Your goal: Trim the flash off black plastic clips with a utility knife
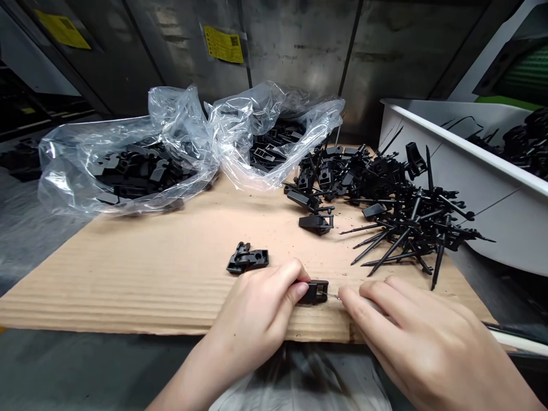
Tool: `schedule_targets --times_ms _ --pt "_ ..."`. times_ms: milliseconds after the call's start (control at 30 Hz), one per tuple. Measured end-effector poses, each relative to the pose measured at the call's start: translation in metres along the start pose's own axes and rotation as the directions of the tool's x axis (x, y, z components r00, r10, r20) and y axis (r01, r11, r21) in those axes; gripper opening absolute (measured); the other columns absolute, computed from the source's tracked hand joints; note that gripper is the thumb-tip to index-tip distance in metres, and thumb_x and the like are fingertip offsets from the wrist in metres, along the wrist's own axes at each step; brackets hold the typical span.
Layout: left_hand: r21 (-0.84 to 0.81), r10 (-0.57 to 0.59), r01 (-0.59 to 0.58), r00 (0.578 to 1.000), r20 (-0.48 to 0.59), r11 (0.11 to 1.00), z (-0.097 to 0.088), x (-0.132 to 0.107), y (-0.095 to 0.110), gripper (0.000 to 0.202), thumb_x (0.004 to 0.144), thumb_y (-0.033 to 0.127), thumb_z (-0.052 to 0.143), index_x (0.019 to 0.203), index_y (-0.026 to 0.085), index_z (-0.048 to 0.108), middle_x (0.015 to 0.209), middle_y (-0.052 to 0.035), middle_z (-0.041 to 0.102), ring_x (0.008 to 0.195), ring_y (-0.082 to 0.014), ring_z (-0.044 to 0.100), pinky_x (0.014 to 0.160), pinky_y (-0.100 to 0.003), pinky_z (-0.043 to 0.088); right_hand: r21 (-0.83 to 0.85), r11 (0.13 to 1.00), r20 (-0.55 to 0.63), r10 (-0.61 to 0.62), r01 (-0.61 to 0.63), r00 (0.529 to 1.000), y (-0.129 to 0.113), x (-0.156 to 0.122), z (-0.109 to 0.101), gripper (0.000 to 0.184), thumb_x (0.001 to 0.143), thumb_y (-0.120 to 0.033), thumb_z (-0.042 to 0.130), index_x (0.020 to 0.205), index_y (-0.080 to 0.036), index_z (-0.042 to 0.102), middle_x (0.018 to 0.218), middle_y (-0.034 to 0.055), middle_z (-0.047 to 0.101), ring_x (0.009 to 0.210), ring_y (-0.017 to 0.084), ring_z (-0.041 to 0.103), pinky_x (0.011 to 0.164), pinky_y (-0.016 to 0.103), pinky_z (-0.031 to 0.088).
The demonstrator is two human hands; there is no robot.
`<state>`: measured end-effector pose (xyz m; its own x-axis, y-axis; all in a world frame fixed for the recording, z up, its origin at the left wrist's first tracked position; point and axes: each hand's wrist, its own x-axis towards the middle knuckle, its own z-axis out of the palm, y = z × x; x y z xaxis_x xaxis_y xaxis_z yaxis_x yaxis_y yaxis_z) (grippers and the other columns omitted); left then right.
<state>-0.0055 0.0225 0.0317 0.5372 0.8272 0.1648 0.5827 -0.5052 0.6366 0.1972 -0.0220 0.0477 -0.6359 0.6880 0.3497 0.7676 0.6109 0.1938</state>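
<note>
In the head view, the block (315,292) sits at the near edge of the cardboard (180,268), between the two hands. The left hand (268,302), on its left, pinches that end between thumb and forefinger. The right hand (411,337), to its right, seems to have its fingers closed on a thin, shiny pin (331,295) pointing into the block's open end; the fingertips cover much of the pin.

Judging by that, the block is partway through being worked on: the pin does not look fully seated. To the block's left and a little beyond it lie two pieces (247,258), overlapping; whether they are joined cannot be told. Straight beyond the block rests a loose part (317,223), and beyond it to the right a pile (385,171), many of its parts with long stems. Farther beyond, to the left, two clear bags (68,171) hold more black parts, as does the white bin (471,194) on the far right. Plenty seems left, though which of these are finished is unclear.

Well beyond the block, two yellow labels (223,44) are on a metal wall (295,63); one bears a dark square code. Their print is too small to read, and no brand shows.
</note>
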Motion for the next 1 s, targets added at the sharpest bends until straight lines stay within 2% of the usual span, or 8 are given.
schedule_targets --times_ms 267,467,600,733,800,867,933,1000 --pt "-0.006 -0.036 0.036 0.998 0.049 0.999 0.000 0.001 -0.001 0.021 0.091 0.018 0.037 0.073 0.020 0.048 0.066 0.0018 0.058 0.061 -0.0157 0.057 0.056 -0.024 0.036 0.068 0.998 -0.064 -0.014 0.018 0.998 -0.004 -0.004 0.009 0.026 0.088 -0.011 0.040 0.103 -0.011 0.061 0.076 0.0067 0.063 0.065 0.017 0.055 0.058 0.028 0.040" --pt "0.024 -0.027 0.026 0.998 0.052 0.999 -0.001 0.000 0.000 0.023 0.091 0.017 0.036 0.071 0.019 0.048 0.065 0.0011 0.058 0.061 -0.0160 0.056 0.056 -0.024 0.034 0.026 0.999 -0.101 -0.036 0.038 0.994 -0.004 -0.001 0.009 0.024 0.085 -0.013 0.046 0.103 -0.009 0.061 0.076 0.0081 0.063 0.065 0.019 0.053 0.056 0.029 0.037" --pt "0.026 -0.040 0.038 0.996 0.076 0.999 0.000 -0.001 0.002 0.023 0.091 0.016 0.037 0.072 0.019 0.049 0.066 -0.0001 0.058 0.062 -0.0170 0.056 0.056 -0.025 0.034 -0.034 0.999 -0.040 0.012 -0.013 0.999 -0.009 0.008 0.007 0.026 0.075 -0.009 0.052 0.098 -0.011 0.064 0.072 0.0051 0.062 0.062 0.019 0.053 0.053 0.029 0.037" --pt "-0.004 -0.047 0.047 0.997 0.062 0.999 0.002 0.000 0.000 0.021 0.090 0.016 0.038 0.073 0.018 0.050 0.067 -0.0006 0.058 0.062 -0.0178 0.056 0.057 -0.026 0.034 -0.038 0.997 -0.012 0.066 -0.066 0.998 -0.009 0.013 0.001 0.021 0.065 -0.007 0.054 0.081 -0.016 0.065 0.065 0.0023 0.059 0.056 0.019 0.053 0.046 0.029 0.037" --pt "-0.024 -0.038 0.039 0.998 0.052 0.999 0.000 0.000 -0.001 0.020 0.091 0.017 0.038 0.074 0.018 0.050 0.068 -0.0008 0.059 0.063 -0.0177 0.057 0.057 -0.026 0.035 0.048 0.992 0.026 0.120 -0.121 0.992 -0.005 0.009 -0.002 0.013 0.073 -0.012 0.055 0.081 -0.020 0.063 0.067 0.0009 0.059 0.056 0.018 0.056 0.046 0.028 0.042" --pt "-0.053 -0.016 0.018 0.999 0.035 0.998 -0.002 -0.002 -0.001 0.019 0.091 0.016 0.039 0.077 0.018 0.052 0.071 -0.0005 0.061 0.065 -0.0165 0.058 0.059 -0.024 0.038 0.200 0.959 0.041 0.196 -0.200 0.980 -0.001 0.000 -0.004 0.012 0.083 -0.022 0.054 0.093 -0.022 0.061 0.074 0.0005 0.061 0.062 0.016 0.061 0.050 0.024 0.049" --pt "-0.166 0.042 -0.037 0.999 0.028 0.985 -0.004 -0.005 0.000 0.017 0.091 0.017 0.041 0.081 0.018 0.055 0.073 0.0009 0.062 0.068 -0.0143 0.060 0.062 -0.022 0.041 0.397 0.878 0.025 0.281 -0.268 0.959 0.000 -0.007 -0.005 0.022 0.086 -0.028 0.054 0.106 -0.021 0.057 0.078 -0.0008 0.063 0.061 0.011 0.064 0.052 0.016 0.051" --pt "-0.350 0.098 -0.082 0.995 0.027 0.933 -0.003 -0.007 0.003 0.014 0.089 0.018 0.046 0.084 0.019 0.059 0.075 0.0019 0.063 0.071 -0.0130 0.061 0.066 -0.019 0.043 0.580 0.758 0.030 0.348 -0.300 0.937 -0.005 -0.010 -0.004 0.022 0.086 -0.027 0.056 0.106 -0.021 0.058 0.072 -0.0039 0.063 0.052 0.007 0.062 0.047 0.010 0.049"
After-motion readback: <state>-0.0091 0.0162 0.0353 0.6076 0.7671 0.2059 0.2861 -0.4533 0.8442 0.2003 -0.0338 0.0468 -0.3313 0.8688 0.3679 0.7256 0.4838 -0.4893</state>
